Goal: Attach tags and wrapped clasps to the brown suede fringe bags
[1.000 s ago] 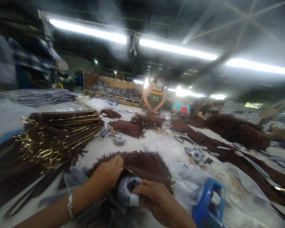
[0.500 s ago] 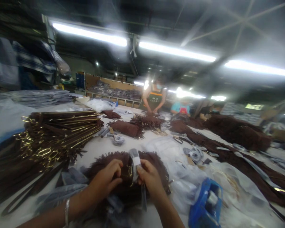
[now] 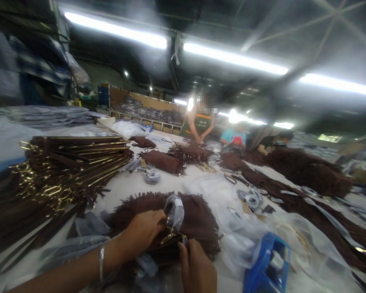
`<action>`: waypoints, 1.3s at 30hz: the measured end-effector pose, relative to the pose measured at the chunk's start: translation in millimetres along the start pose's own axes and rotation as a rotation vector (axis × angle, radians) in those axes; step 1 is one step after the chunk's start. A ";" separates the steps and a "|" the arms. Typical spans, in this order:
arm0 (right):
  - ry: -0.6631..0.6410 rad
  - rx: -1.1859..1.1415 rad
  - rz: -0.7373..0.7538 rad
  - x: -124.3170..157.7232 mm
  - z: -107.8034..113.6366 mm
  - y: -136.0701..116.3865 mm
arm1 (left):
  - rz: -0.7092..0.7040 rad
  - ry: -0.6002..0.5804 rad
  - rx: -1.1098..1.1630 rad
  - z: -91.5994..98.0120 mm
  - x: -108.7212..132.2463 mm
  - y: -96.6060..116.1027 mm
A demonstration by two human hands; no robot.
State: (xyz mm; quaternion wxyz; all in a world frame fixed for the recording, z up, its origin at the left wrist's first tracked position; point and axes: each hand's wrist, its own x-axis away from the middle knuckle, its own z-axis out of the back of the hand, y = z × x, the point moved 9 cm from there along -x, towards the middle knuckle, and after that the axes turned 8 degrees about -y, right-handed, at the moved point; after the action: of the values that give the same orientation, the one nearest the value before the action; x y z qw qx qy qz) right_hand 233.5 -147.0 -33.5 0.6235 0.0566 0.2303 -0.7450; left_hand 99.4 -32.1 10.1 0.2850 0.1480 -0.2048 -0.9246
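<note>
A dark brown fringed bag (image 3: 198, 211) lies in front of me. On top of it stands a looped strap (image 3: 177, 211) in clear plastic wrap, with gold metal fittings at its base. My left hand (image 3: 143, 230), a bracelet at the wrist, comes in from the left with its fingers closed at the loop's lower left side. At the bag's near edge my right hand (image 3: 198, 264) pinches a small piece with a metal end; its kind is unclear. Fingers partly hide both grips.
Brown straps with gold hardware (image 3: 70, 171) are heaped at left. A blue tape dispenser (image 3: 266, 260) stands at lower right beside clear plastic bags (image 3: 232, 232). Further brown bags (image 3: 163, 161) lie beyond. Across the table a person in an apron (image 3: 199, 124) works.
My right hand has left the wrapped strap and moved down toward me to the bag's near edge. My left hand has shifted right to the loop, which now shows more openly.
</note>
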 end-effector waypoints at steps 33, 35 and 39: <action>-0.341 -0.361 0.450 -45.9 27.6 -75.3 | 0.016 -0.007 -0.246 36.5 9.8 -4.9; -0.325 -0.260 0.227 -53.0 14.5 -65.4 | 0.019 0.042 -0.231 40.9 11.8 -3.2; -0.289 -0.081 -0.172 -57.7 9.8 -27.2 | -0.011 0.114 -0.324 38.9 21.3 3.2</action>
State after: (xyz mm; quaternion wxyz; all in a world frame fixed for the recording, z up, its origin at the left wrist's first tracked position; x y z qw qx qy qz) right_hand 222.0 -95.8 4.0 0.5858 -0.0963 0.1718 -0.7862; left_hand 68.8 -35.6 42.1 0.3114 0.1535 -0.0357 -0.9371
